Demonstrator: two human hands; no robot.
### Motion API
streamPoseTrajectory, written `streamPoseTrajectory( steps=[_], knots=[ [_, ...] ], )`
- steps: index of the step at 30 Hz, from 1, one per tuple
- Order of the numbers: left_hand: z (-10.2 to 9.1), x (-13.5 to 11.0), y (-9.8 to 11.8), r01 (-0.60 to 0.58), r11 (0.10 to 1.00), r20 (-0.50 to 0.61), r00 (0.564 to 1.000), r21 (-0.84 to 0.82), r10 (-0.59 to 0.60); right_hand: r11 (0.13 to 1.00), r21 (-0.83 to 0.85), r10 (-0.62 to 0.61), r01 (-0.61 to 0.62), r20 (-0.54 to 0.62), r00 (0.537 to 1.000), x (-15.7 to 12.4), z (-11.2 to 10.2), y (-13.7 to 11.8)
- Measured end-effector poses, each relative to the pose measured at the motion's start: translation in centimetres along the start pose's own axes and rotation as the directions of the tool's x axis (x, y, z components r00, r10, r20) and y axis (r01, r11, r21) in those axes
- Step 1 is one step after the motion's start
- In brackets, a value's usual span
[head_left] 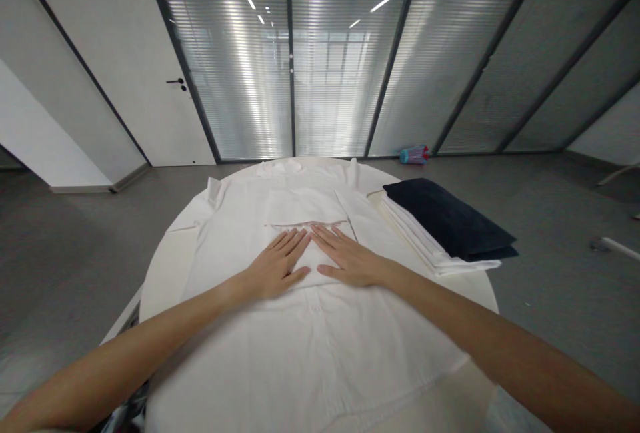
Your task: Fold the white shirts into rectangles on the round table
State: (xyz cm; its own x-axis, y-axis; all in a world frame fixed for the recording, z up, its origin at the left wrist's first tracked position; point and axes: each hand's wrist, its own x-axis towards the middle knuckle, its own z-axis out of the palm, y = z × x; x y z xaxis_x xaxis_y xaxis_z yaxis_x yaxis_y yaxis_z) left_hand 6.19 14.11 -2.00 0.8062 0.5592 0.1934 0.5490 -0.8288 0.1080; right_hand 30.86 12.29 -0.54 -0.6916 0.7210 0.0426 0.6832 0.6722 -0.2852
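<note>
A white button-up shirt is spread over a round white table, its collar toward the far edge. On its middle lies a smaller folded white cloth, with a crease or edge running across it. My left hand rests flat, palm down, on the white fabric just below that edge. Beside it, my right hand lies flat too, fingers stretched toward the left hand's fingertips. Both hands are open and grip nothing. What lies beneath the palms is hidden.
At the table's right, a dark navy folded cloth sits on folded white fabric. The round table's rim shows at left. A blue and red container lies on the floor near the glass partition. A door stands back left.
</note>
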Motion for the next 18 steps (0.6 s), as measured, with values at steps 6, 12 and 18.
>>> streamPoseTrajectory(
  steps=[6,12,18],
  knots=[
    [0.3,-0.7,-0.2,0.039,0.997,-0.021,0.999,-0.072,-0.04,0.999,0.027,0.04,-0.042,0.065,0.997,-2.5,-1.7,2.1],
    [0.5,-0.6,-0.2,0.03,0.996,-0.046,0.998,-0.089,-0.034,0.998,-0.041,-0.055,0.053,-0.039,0.998,-0.4,-1.6,-1.6],
    [0.6,-0.7,-0.3,0.03,0.998,-0.036,0.999,-0.06,-0.032,0.998,-0.028,0.051,-0.048,0.112,0.992,-2.1,-0.8,0.1]
  ],
)
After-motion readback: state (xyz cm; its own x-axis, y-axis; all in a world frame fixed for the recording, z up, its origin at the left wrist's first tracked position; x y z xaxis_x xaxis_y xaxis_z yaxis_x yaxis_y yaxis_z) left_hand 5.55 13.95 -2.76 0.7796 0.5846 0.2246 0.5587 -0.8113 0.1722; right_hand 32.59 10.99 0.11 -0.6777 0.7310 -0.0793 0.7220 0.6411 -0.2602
